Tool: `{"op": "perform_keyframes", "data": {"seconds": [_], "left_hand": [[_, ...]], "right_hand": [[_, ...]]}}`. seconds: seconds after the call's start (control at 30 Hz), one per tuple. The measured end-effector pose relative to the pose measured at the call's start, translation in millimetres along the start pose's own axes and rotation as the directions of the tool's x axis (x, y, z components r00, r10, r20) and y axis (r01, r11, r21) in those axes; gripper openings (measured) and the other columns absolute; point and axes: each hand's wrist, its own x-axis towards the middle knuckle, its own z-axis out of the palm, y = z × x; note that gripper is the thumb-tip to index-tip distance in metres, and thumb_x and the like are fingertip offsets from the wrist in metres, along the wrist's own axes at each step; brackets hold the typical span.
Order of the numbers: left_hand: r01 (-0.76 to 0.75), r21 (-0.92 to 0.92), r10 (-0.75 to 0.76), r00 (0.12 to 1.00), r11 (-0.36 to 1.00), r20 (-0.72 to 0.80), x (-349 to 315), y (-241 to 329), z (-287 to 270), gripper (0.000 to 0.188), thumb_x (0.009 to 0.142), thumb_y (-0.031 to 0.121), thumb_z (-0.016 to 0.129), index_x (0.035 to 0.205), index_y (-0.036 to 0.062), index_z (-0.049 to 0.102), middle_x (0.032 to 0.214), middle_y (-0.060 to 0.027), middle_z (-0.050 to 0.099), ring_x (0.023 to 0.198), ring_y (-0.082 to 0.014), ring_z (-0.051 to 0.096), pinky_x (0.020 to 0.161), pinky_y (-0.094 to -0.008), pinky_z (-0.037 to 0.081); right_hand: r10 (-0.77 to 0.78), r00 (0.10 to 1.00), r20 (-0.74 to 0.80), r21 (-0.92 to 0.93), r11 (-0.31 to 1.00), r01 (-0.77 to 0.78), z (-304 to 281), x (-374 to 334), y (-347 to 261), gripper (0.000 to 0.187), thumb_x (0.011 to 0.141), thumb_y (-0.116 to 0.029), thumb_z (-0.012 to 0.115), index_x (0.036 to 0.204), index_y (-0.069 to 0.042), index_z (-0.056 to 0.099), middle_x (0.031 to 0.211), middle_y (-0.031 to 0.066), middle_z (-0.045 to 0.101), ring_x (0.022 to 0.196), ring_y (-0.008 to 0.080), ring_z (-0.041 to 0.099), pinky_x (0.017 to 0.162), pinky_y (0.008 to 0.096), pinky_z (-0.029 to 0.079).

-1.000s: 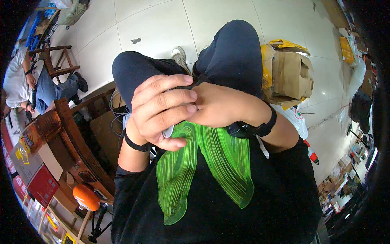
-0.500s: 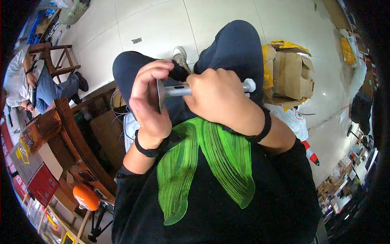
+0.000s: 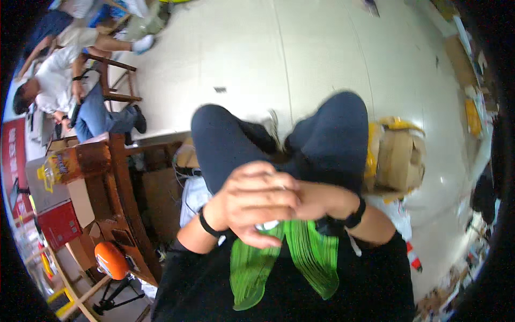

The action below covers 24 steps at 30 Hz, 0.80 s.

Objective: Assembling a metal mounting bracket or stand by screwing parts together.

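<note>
At the far left, a co-worker (image 3: 59, 75) in a white top and blue jeans sits near a wooden stool (image 3: 120, 97). Below, a brown wooden surface (image 3: 122, 188) carries a red box (image 3: 58, 224), and a rounded orange object (image 3: 111, 260) stands on black legs near its lower end. Next comes a white bag (image 3: 196, 198), beside my dark-trousered knee (image 3: 222, 137). In the middle, my left hand (image 3: 257, 199), with a black band at the wrist, arches over my right hand, its fingers bent and slightly blurred. Under its palm peeks a small whitish object (image 3: 266, 225), in front of the green print (image 3: 311, 257) on my black shirt; most of it is hidden, so I cannot tell whether this hand grasps it or only covers it. My right hand (image 3: 314, 199) reaches in from the right, its fingers hidden behind the left ones; I cannot tell whether it is clenched around anything. To the right, a cardboard box (image 3: 398, 161) with yellow wrapping sits on the pale tiled floor (image 3: 327, 48)
</note>
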Motion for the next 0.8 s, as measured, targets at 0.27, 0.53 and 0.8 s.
{"op": "perform_keyframes", "data": {"seconds": [0.27,0.53,0.8], "left_hand": [[0.014,0.007,-0.014,0.999,1.000,-0.032,0.6,8.8,11.9,0.022,0.070,0.025,0.073,0.085,0.0101,0.065,0.092,-0.0043,0.063,0.088,-0.0269,0.060,0.066,-0.0361,0.044],[0.250,0.153,-0.157,0.878,0.956,-0.452,-16.9,-17.7,-9.4,0.020,0.073,0.022,0.068,0.081,0.0047,0.060,0.089,-0.0118,0.063,0.082,-0.0267,0.058,0.074,-0.0381,0.048],[0.142,-0.453,-0.453,0.535,0.880,-0.713,-40.5,-23.7,0.2,0.028,0.083,0.025,0.056,0.102,0.0056,0.054,0.107,-0.0135,0.053,0.104,-0.0290,0.049,0.077,-0.0383,0.043]], "right_hand": [[0.053,0.996,0.073,0.041,0.998,-0.056,-0.8,-11.1,-0.4,0.037,0.089,-0.031,0.060,0.115,-0.004,0.058,0.117,0.0180,0.061,0.104,0.0314,0.060,0.086,0.0393,0.048],[-0.039,0.820,-0.571,-0.652,0.629,-0.424,-64.1,-9.8,-90.5,0.050,0.077,-0.039,0.073,0.103,0.000,0.056,0.098,0.0169,0.057,0.092,0.0326,0.057,0.081,0.0401,0.046],[-0.064,0.680,-0.731,-0.391,0.855,-0.340,-68.3,-45.0,-87.5,0.030,0.098,-0.028,0.047,0.103,-0.001,0.058,0.091,0.0137,0.059,0.084,0.0214,0.058,0.075,0.0307,0.046]]}}
